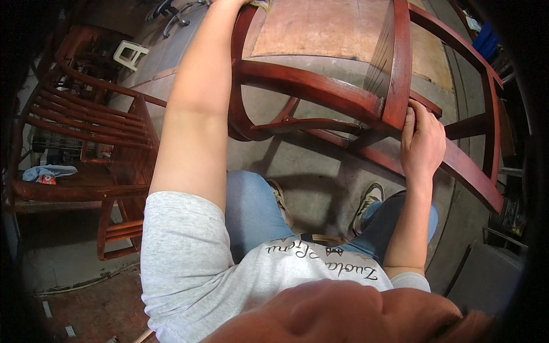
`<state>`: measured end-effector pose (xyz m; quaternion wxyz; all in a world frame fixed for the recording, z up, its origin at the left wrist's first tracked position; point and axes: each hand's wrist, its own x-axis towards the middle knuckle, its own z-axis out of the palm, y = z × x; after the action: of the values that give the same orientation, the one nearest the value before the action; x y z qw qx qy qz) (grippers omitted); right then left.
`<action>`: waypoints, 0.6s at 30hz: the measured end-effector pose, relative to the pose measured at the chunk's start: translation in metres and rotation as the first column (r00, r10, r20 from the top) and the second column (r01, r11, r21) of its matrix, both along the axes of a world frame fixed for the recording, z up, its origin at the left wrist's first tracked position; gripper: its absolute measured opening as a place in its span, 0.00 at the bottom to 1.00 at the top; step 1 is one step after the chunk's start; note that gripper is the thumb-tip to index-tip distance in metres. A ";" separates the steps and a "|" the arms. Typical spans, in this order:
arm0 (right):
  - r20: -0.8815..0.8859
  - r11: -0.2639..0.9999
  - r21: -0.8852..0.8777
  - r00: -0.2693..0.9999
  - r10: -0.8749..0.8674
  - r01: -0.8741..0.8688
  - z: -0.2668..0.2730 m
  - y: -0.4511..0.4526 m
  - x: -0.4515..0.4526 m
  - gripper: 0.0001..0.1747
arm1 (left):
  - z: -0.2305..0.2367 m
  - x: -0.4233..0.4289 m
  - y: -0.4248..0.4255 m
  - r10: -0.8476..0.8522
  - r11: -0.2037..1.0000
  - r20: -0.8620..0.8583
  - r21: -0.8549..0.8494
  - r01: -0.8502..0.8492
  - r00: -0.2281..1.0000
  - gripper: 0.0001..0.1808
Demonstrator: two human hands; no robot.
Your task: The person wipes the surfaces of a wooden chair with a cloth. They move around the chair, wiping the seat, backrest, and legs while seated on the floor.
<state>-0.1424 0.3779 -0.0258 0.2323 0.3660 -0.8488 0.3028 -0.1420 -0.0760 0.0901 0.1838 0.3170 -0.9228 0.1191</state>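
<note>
A glossy reddish-brown wooden chair lies tipped over before me, its curved rails and legs pointing several ways. My right hand grips the chair's frame at a corner where a flat upright post meets a long curved member. At the top edge, my left arm reaches along the chair's far left side. Only a sliver of my left hand shows there, beside a yellowish and purple cloth. The fingers are cut off by the picture's edge.
Another wooden chair with slatted parts stands on the left, near a blue cloth. A white plastic stool is farther off. Below the chair lies a brown board on the concrete floor. A grey panel is at lower right.
</note>
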 end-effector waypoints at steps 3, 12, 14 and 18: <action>0.001 1.000 -0.001 1.000 -0.006 0.006 0.000 0.000 0.000 0.09 | 0.004 -0.002 -0.036 -0.126 0.992 0.069 0.008 0.126 0.990 0.29; 0.013 0.998 -0.010 0.998 -0.069 0.070 -0.001 -0.004 0.002 0.09 | -0.030 0.061 -0.059 0.066 -0.037 -0.508 0.859 0.511 0.859 0.31; 0.029 0.996 -0.004 0.995 -0.090 0.090 -0.001 -0.004 0.002 0.08 | -0.041 0.077 -0.058 0.105 -0.184 -0.533 0.819 0.543 0.839 0.32; 0.020 0.994 -0.016 0.994 -0.107 0.107 -0.003 -0.005 0.001 0.08 | -0.068 0.109 -0.048 0.174 -0.351 -0.567 0.728 0.589 0.805 0.33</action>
<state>-0.1416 0.3726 -0.0292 0.2433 0.3151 -0.8666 0.3007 -0.0335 -0.1239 0.0223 0.0871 0.1541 -0.5916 -0.7866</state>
